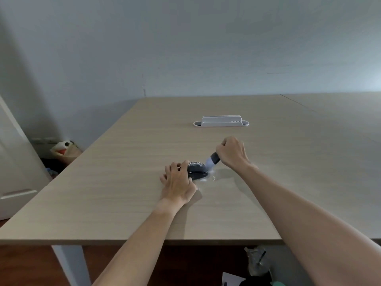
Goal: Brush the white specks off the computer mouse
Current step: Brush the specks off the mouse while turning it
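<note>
Dark computer mouse (197,171), low and rounded, with white specks (195,163) clustered on its top and more scattered on the pale wood-grain surface (123,182) to its right. No legible brand or writing is visible. The left hand (178,182) grips the mouse's left side, fingers curled around it. The right hand (232,152), just right of the mouse, is closed on a dark-handled brush (212,159) whose white bristles touch the mouse's right end.

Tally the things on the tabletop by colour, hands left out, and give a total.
Black: 1, the computer mouse
Black and white: 1, the brush
White: 1, the holder
Total: 3, not counting the loose white specks
</note>
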Demonstrator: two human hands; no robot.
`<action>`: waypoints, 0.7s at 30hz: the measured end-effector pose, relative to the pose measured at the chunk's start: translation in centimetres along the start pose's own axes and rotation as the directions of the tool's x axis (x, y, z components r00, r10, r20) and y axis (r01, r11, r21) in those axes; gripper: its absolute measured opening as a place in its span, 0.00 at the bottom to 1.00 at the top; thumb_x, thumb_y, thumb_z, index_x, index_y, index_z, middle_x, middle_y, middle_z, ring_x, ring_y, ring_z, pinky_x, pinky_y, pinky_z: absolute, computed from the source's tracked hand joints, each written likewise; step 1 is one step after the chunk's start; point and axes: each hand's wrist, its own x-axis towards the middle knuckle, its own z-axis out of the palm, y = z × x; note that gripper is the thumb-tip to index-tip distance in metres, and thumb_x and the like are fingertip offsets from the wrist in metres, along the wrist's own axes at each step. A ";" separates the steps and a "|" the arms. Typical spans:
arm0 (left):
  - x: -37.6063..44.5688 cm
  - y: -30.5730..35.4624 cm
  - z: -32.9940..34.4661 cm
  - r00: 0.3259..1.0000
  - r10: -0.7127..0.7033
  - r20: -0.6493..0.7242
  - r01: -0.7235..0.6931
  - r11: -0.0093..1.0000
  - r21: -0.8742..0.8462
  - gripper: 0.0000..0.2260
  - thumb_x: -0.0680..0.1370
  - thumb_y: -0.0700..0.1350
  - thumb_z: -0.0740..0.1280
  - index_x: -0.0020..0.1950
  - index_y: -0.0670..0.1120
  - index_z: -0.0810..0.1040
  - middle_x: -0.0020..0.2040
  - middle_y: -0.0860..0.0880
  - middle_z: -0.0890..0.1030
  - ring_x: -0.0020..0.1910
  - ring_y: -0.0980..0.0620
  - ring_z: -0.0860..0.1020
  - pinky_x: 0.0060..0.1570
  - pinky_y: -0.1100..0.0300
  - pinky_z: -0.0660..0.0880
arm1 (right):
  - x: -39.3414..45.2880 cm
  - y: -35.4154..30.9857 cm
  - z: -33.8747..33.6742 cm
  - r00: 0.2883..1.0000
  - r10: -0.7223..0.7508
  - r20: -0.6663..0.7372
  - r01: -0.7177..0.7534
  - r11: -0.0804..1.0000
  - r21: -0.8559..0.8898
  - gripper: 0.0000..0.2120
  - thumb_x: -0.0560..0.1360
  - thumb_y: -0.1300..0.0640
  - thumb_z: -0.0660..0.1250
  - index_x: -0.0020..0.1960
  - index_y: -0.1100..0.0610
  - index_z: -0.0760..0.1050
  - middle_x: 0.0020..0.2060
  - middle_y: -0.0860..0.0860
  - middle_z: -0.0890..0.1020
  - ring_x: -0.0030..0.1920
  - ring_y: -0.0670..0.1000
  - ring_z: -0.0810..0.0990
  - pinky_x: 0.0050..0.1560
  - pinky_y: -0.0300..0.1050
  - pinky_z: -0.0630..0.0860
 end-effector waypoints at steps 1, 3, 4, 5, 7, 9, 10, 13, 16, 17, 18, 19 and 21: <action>0.0 0.0 0.0 1.000 0.002 -0.005 -0.002 1.000 0.001 0.24 0.72 0.43 0.60 0.68 0.52 0.66 0.63 0.47 0.67 0.61 0.45 0.63 0.52 0.52 0.58 | 0.0 -0.3 0.1 1.000 -0.007 0.010 0.007 0.999 0.045 0.06 0.66 0.65 0.59 0.32 0.65 0.71 0.30 0.57 0.70 0.33 0.56 0.66 0.32 0.46 0.63; 0.1 0.0 0.0 1.000 0.008 -0.004 -0.008 1.000 0.009 0.24 0.73 0.42 0.60 0.69 0.52 0.65 0.62 0.48 0.67 0.60 0.45 0.62 0.52 0.53 0.57 | -0.1 -0.7 0.6 0.993 -0.029 0.114 0.019 0.996 0.083 0.06 0.67 0.64 0.59 0.32 0.60 0.71 0.31 0.56 0.68 0.34 0.53 0.64 0.34 0.46 0.62; 0.1 -0.1 0.0 1.000 0.011 0.000 -0.011 1.000 0.014 0.25 0.73 0.42 0.60 0.70 0.52 0.65 0.63 0.48 0.66 0.61 0.45 0.62 0.51 0.53 0.56 | -0.2 -0.7 0.9 0.984 -0.036 0.174 0.021 0.996 0.083 0.07 0.68 0.64 0.60 0.32 0.58 0.71 0.30 0.56 0.68 0.34 0.53 0.64 0.34 0.46 0.62; 0.1 -0.1 0.0 1.000 0.015 0.004 -0.015 1.000 0.017 0.25 0.73 0.43 0.60 0.70 0.52 0.64 0.63 0.48 0.66 0.61 0.46 0.62 0.51 0.54 0.56 | -0.2 -0.5 1.1 0.976 -0.029 0.216 0.013 0.997 0.073 0.07 0.68 0.63 0.60 0.32 0.58 0.71 0.30 0.55 0.68 0.34 0.52 0.64 0.34 0.46 0.63; 0.1 -0.3 0.0 0.999 0.029 0.013 -0.030 0.999 0.024 0.26 0.72 0.43 0.59 0.70 0.53 0.63 0.63 0.49 0.66 0.61 0.46 0.62 0.51 0.54 0.56 | -0.1 0.2 1.3 0.971 0.010 0.238 -0.017 0.999 0.030 0.07 0.69 0.63 0.61 0.33 0.61 0.72 0.30 0.56 0.70 0.34 0.53 0.66 0.33 0.46 0.63; 0.1 -0.3 0.1 0.999 0.046 0.019 -0.047 0.998 0.038 0.27 0.71 0.45 0.57 0.71 0.52 0.62 0.64 0.49 0.66 0.61 0.46 0.62 0.52 0.53 0.57 | 0.1 0.6 1.0 0.976 0.030 0.218 -0.020 0.999 -0.048 0.09 0.70 0.64 0.61 0.31 0.65 0.69 0.30 0.57 0.70 0.35 0.56 0.67 0.30 0.45 0.62; 0.1 -0.4 0.1 0.999 0.049 0.021 -0.050 0.998 0.045 0.27 0.71 0.45 0.57 0.71 0.52 0.62 0.64 0.49 0.66 0.61 0.46 0.62 0.52 0.52 0.58 | 0.1 0.7 0.8 0.981 0.020 0.193 -0.004 0.996 -0.084 0.11 0.69 0.64 0.61 0.29 0.63 0.67 0.29 0.57 0.69 0.35 0.57 0.67 0.28 0.45 0.61; 0.1 -0.3 0.2 0.999 0.046 0.021 -0.047 0.998 0.048 0.27 0.72 0.43 0.59 0.72 0.53 0.62 0.65 0.50 0.66 0.62 0.46 0.62 0.54 0.51 0.60 | 0.3 0.3 0.2 0.998 -0.003 0.064 0.006 0.999 -0.049 0.13 0.66 0.66 0.60 0.25 0.60 0.62 0.26 0.56 0.68 0.32 0.57 0.66 0.26 0.44 0.60; 0.0 -0.1 0.1 0.999 0.043 0.003 -0.043 0.999 0.021 0.27 0.72 0.41 0.59 0.71 0.54 0.64 0.64 0.51 0.68 0.61 0.46 0.62 0.54 0.52 0.59 | 0.4 -0.3 0.3 1.000 0.016 0.002 -0.016 0.998 0.068 0.10 0.66 0.66 0.59 0.28 0.61 0.64 0.27 0.56 0.67 0.32 0.56 0.63 0.28 0.45 0.59; 0.0 -0.1 0.1 0.999 0.043 0.002 -0.043 0.999 0.018 0.27 0.72 0.41 0.59 0.71 0.54 0.64 0.64 0.51 0.68 0.61 0.47 0.63 0.54 0.52 0.59 | 0.4 -0.6 0.6 0.999 0.023 0.043 -0.028 0.994 0.107 0.10 0.67 0.65 0.60 0.28 0.60 0.65 0.28 0.56 0.67 0.32 0.55 0.63 0.29 0.46 0.59; 0.0 -0.1 0.1 0.999 0.043 0.005 -0.043 0.999 0.020 0.27 0.71 0.41 0.59 0.71 0.54 0.64 0.64 0.52 0.68 0.61 0.47 0.63 0.54 0.52 0.59 | 0.3 -0.7 0.9 0.994 0.024 0.103 -0.039 0.989 0.140 0.10 0.68 0.63 0.61 0.29 0.59 0.66 0.28 0.56 0.67 0.31 0.54 0.63 0.30 0.46 0.61; -0.1 -0.2 0.1 0.999 0.045 0.006 -0.045 0.999 0.023 0.27 0.71 0.41 0.58 0.70 0.54 0.63 0.64 0.52 0.68 0.61 0.47 0.63 0.54 0.52 0.59 | 0.2 -0.8 1.3 0.986 0.023 0.166 -0.049 0.987 0.152 0.10 0.69 0.61 0.62 0.29 0.58 0.67 0.28 0.56 0.67 0.31 0.54 0.64 0.31 0.46 0.63; 0.0 -0.3 0.1 0.999 0.053 0.000 -0.053 0.998 0.028 0.27 0.70 0.42 0.57 0.70 0.54 0.63 0.63 0.53 0.68 0.60 0.48 0.63 0.54 0.52 0.60 | 0.1 -0.7 1.6 0.971 0.021 0.237 -0.043 0.995 0.085 0.09 0.69 0.60 0.64 0.31 0.59 0.70 0.28 0.55 0.68 0.31 0.54 0.65 0.31 0.45 0.64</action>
